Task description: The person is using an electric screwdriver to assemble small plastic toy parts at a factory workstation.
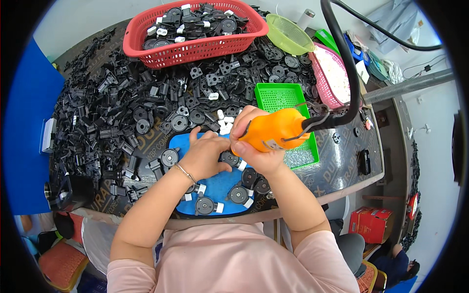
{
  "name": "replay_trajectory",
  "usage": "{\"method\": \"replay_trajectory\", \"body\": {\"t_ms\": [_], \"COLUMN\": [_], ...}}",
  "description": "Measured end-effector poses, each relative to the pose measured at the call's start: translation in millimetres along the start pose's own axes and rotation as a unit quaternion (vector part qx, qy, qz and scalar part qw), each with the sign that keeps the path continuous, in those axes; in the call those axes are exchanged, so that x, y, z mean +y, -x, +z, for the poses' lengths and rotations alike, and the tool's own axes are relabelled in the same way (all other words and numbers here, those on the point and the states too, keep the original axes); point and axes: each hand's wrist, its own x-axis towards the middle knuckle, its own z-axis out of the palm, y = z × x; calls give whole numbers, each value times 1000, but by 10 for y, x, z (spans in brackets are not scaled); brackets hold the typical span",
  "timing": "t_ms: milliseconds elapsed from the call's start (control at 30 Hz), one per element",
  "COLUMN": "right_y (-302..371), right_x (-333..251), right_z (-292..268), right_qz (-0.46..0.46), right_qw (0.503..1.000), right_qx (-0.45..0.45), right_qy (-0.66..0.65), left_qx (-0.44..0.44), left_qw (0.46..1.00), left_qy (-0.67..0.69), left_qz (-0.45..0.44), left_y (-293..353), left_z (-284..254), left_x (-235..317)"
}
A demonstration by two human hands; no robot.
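An orange electric screwdriver (276, 128) is gripped in my right hand (261, 158), its black cable leading off to the upper right. Its tip end meets a black round plastic part (228, 158) with a white tab, though my fingers hide the contact point. Thumb and fingers of my left hand (202, 154) close around that same part and steady it on the blue mat (183, 141). Several similar black round parts with white tabs, such as one assembly (205, 205), lie on the mat's near half. Small white pieces (225, 128) sit just beyond my hands.
Loose black plastic parts (107, 97) cover the table's left and back. Behind them stands a heaped red basket (195, 56) beside a yellow-green sieve (288, 34). A green tray (316, 146) of small screws and a pink basket (320, 73) are at right. A coiled spring (410, 85) hangs upper right.
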Motion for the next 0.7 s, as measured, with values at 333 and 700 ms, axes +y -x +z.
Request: {"method": "replay_trajectory", "body": {"t_ms": [333,700], "right_y": [-90,159], "right_x": [-518,-243], "right_z": [-578,-909], "right_qz": [-63,-13], "right_qw": [993,969], "right_qx": [93,221], "right_qy": [-23,108], "left_qx": [-17,-14], "left_qw": [1000,999], "left_qy": [16,-28], "left_qz": [10,21], "left_y": [-10,-68], "left_z": [13,95], "left_x": [-45,115]}}
